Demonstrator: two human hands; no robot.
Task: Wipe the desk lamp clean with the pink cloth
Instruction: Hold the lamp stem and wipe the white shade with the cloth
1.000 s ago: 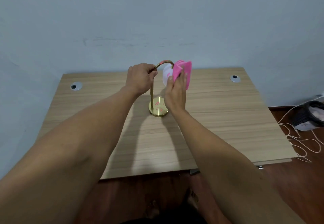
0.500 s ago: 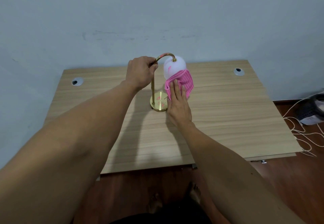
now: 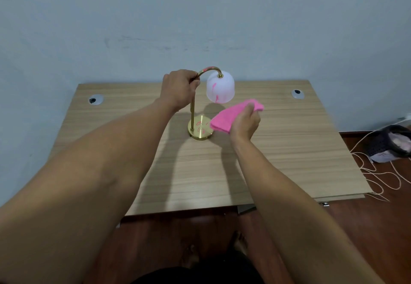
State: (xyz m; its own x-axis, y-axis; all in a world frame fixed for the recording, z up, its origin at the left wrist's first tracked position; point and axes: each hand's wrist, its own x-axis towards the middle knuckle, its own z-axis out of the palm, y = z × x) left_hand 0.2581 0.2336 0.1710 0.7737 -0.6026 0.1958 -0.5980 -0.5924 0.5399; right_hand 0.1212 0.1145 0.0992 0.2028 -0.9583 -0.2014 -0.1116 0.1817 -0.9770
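A desk lamp stands at the middle back of the wooden desk [image 3: 278,150]. It has a round gold base [image 3: 198,131], a curved gold stem and a frosted white shade [image 3: 220,88] with pink marks on it; the base and the stem's arch carry pink marks too. My left hand [image 3: 179,89] grips the stem just below its bend. My right hand [image 3: 244,123] holds the folded pink cloth [image 3: 231,116] below and to the right of the shade, over the base's right edge, apart from the shade.
Two round cable holes sit in the desk's back corners [image 3: 95,100] [image 3: 297,94]. A blue-grey wall rises right behind the desk. On the wooden floor at the right lie a dark basket [image 3: 389,143] and loose pale cords [image 3: 378,177].
My right hand has brought the pink cloth down off the shade, from its top to its lower side and then clear of it, to the right of the base. My left hand has kept its grip.
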